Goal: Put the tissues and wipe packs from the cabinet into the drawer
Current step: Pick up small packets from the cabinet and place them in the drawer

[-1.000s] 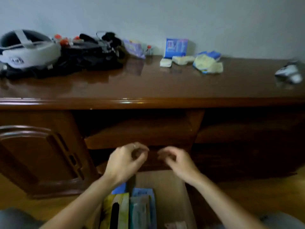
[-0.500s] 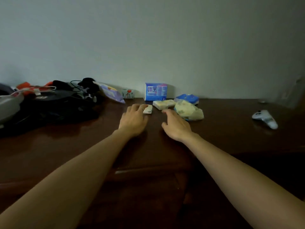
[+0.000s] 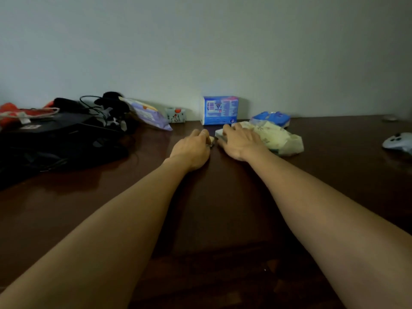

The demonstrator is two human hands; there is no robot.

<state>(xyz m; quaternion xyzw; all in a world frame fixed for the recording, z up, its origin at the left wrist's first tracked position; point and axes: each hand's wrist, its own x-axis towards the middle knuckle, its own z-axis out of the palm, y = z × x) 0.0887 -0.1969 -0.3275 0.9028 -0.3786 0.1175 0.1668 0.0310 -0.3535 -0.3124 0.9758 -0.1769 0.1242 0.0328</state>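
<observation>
On the dark wooden cabinet top point(image 3: 223, 197), both hands have reached the cluster of tissue packs in front of the blue box point(image 3: 220, 110), which stands against the wall and serves as the landmark here. Just in front of the box, the left hand point(image 3: 192, 150) curls its fingers around a small white pack point(image 3: 211, 141); half a second ago that hand was only touching it with straighter fingers. Just in front and right of the box, the right hand point(image 3: 239, 141) now lies over a pale tissue pack point(image 3: 220, 134), fingers bent on it, beside a crumpled yellowish wipe pack point(image 3: 279, 139). A blue pack point(image 3: 270, 117) sits right of the box, a purple wipe pack point(image 3: 148, 114) left of it. The drawer, seen one second ago, is out of view. Both grasps look about ready for lifting.
</observation>
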